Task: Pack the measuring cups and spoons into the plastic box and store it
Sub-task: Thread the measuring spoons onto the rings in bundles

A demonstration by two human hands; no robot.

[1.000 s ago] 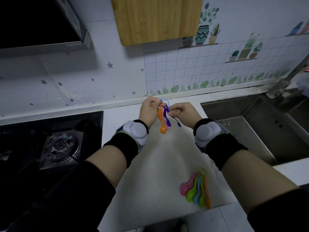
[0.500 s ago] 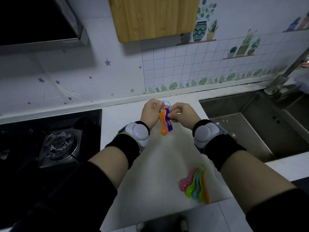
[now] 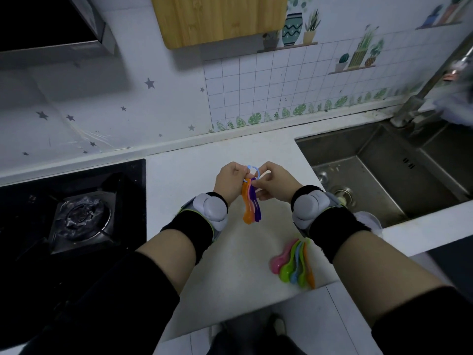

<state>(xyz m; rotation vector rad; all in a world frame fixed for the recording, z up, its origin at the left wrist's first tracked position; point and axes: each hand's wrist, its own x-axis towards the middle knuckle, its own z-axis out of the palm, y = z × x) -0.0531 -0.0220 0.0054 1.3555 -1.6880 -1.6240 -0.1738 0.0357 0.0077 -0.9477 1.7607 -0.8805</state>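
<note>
A bunch of measuring spoons (image 3: 251, 203), orange, pink and purple, hangs from a light blue ring (image 3: 253, 170) above the white counter (image 3: 194, 175). My left hand (image 3: 231, 181) pinches the ring and the spoon handles from the left. My right hand (image 3: 275, 181) pinches the same ring from the right. A second fanned set of measuring spoons (image 3: 294, 263), pink, green, blue and orange, lies on the counter near its front edge, beside my right forearm. No plastic box is in view.
A black gas hob (image 3: 76, 216) fills the left. A steel sink (image 3: 389, 180) with a tap (image 3: 432, 80) lies to the right. A wooden board (image 3: 220, 16) hangs on the tiled wall behind. The floor shows below the counter edge.
The purple spoon that stuck out towards my right hand now hangs together with the others. Both hands stay on the ring and sit closer together.
</note>
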